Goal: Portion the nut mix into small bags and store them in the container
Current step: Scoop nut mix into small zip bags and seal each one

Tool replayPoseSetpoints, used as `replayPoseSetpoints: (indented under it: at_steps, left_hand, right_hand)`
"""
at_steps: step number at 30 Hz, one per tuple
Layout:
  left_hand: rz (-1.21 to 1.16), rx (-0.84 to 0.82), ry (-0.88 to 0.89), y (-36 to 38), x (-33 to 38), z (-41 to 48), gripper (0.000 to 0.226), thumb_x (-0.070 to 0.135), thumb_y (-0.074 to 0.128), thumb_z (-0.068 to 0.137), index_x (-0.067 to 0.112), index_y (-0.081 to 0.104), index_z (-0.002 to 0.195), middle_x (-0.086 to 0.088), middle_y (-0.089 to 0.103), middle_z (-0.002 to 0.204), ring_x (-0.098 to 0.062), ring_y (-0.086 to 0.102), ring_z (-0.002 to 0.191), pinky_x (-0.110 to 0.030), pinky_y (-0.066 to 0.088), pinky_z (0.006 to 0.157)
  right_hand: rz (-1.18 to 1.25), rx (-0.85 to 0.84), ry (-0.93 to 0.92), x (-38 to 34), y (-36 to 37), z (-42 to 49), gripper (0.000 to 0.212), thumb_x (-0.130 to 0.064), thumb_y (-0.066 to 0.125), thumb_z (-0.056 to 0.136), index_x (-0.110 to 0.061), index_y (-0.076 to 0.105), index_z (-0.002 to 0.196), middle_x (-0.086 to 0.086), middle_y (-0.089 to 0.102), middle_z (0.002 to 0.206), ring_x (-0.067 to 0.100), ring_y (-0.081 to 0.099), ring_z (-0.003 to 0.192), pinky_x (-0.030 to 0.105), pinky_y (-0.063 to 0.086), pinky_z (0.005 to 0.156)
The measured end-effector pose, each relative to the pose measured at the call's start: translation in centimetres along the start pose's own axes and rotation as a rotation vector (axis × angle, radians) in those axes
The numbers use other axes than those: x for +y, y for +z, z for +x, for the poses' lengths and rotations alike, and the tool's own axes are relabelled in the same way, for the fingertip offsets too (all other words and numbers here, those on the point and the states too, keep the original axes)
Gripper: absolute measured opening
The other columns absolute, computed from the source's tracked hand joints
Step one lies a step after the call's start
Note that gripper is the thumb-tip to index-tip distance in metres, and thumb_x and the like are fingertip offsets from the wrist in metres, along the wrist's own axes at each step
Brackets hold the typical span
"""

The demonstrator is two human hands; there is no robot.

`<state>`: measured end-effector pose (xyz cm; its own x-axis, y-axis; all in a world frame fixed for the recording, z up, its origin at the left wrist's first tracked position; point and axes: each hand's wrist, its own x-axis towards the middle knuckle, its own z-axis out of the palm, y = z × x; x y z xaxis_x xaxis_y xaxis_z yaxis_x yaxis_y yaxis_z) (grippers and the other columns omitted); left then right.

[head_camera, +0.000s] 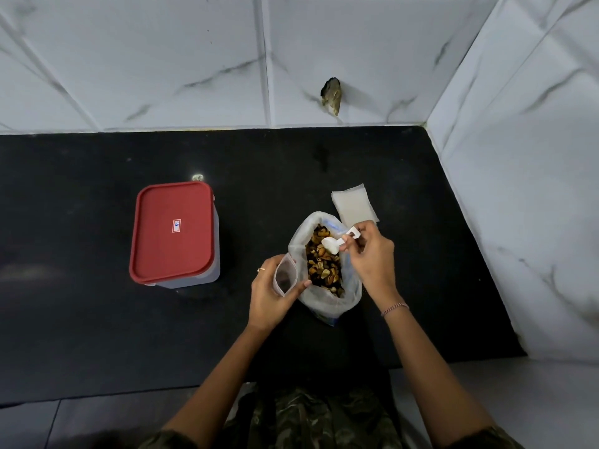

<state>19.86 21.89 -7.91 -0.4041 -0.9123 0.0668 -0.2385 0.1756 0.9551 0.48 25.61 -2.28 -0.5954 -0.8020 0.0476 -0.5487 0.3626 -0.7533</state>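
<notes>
Scooping step. Right hand (369,257) pinches white scoop (334,244) over nut mix (324,267); left hand (272,293) grips small bag (285,275), mouth open. Next: likely load scoop, tip into bag. Container (175,234) lidded.

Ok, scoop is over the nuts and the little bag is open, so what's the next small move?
Probably dip the scoop into the nut mix: its bowl looks empty, and the left hand already holds the small bag open beside the big bag.

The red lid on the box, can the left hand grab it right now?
Probably not yet. The left hand is busy holding a small bag open. The red lid sits just to its left with bare counter between, so once the bag is put down, the way looks free.
</notes>
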Motion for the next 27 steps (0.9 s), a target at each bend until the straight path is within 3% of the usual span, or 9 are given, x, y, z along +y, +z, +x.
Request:
replayPoseSetpoints:
  at_steps: [4, 10, 14, 17, 20, 23, 27]
  left_hand:
    - [0.031, -0.017, 0.017, 0.1, -0.1, 0.1, 0.069, 0.061, 0.071, 0.071, 0.012, 0.059, 0.118, 0.002, 0.061, 0.116, -0.013, 0.059, 0.109, -0.036, 0.054, 0.088]
    - [0.076, -0.017, 0.048, 0.5, -0.3, 0.3, 0.066, 0.059, 0.071, 0.072, 0.012, 0.060, 0.116, 0.001, 0.060, 0.115, -0.011, 0.058, 0.109, -0.030, 0.053, 0.089]
    - [0.082, -0.020, 0.041, 0.5, -0.7, 0.3, 0.063, 0.054, 0.073, 0.071, 0.012, 0.060, 0.116, 0.002, 0.059, 0.116, -0.010, 0.057, 0.109, -0.027, 0.052, 0.089]
    - [0.083, -0.020, 0.045, 0.6, -0.8, 0.4, 0.064, 0.054, 0.073, 0.071, 0.012, 0.061, 0.117, 0.001, 0.059, 0.116, -0.012, 0.057, 0.110, -0.023, 0.051, 0.089]
    - [0.081, -0.015, 0.035, 0.7, -1.1, 0.3, 0.065, 0.055, 0.074, 0.071, 0.013, 0.060, 0.118, 0.002, 0.058, 0.118, -0.011, 0.057, 0.111, -0.031, 0.054, 0.088]
    - [0.080, -0.012, 0.029, 0.9, -1.4, 0.2, 0.065, 0.058, 0.074, 0.071, 0.012, 0.060, 0.116, 0.003, 0.056, 0.121, -0.012, 0.056, 0.112, -0.039, 0.056, 0.085]
    - [0.118, 0.016, 0.051, 1.2, -0.9, 0.1, 0.062, 0.056, 0.073, 0.069, 0.012, 0.062, 0.110, 0.006, 0.055, 0.120, -0.002, 0.053, 0.112, -0.021, 0.050, 0.089]
  right_hand:
    - [0.029, 0.017, 0.086, 0.4, 0.0, 0.6, 0.022, -0.015, 0.064, 0.088, -0.010, 0.057, 0.108, 0.007, 0.069, 0.096, 0.015, 0.067, 0.087, 0.020, 0.052, 0.072]
    - [-0.110, -0.106, -0.032, -0.7, 1.2, 0.6, 0.026, -0.016, 0.060, 0.090, -0.011, 0.056, 0.116, 0.006, 0.067, 0.100, 0.014, 0.065, 0.088, 0.019, 0.052, 0.072]
    - [0.016, -0.087, 0.117, 0.0, 0.5, 1.4, 0.022, -0.014, 0.062, 0.090, -0.010, 0.057, 0.111, 0.007, 0.068, 0.097, 0.013, 0.069, 0.083, 0.027, 0.057, 0.074]
    - [0.117, -0.069, 0.233, 0.3, 0.6, 1.5, 0.020, -0.013, 0.060, 0.090, -0.011, 0.057, 0.110, 0.007, 0.068, 0.101, 0.010, 0.069, 0.079, 0.022, 0.056, 0.072]
    - [0.196, -0.057, 0.313, 0.0, 1.1, 1.6, 0.020, -0.013, 0.059, 0.091, -0.012, 0.057, 0.111, 0.005, 0.066, 0.103, 0.005, 0.067, 0.073, 0.016, 0.054, 0.064]
    - [0.215, -0.095, 0.374, -0.1, 1.3, 1.9, 0.023, -0.015, 0.059, 0.092, -0.010, 0.056, 0.114, 0.006, 0.066, 0.105, 0.010, 0.068, 0.076, 0.023, 0.057, 0.072]
    - [0.335, -0.104, 0.530, -0.2, 1.8, 1.9, 0.022, -0.014, 0.060, 0.091, -0.011, 0.057, 0.112, 0.002, 0.062, 0.100, 0.004, 0.067, 0.067, 0.016, 0.055, 0.060]
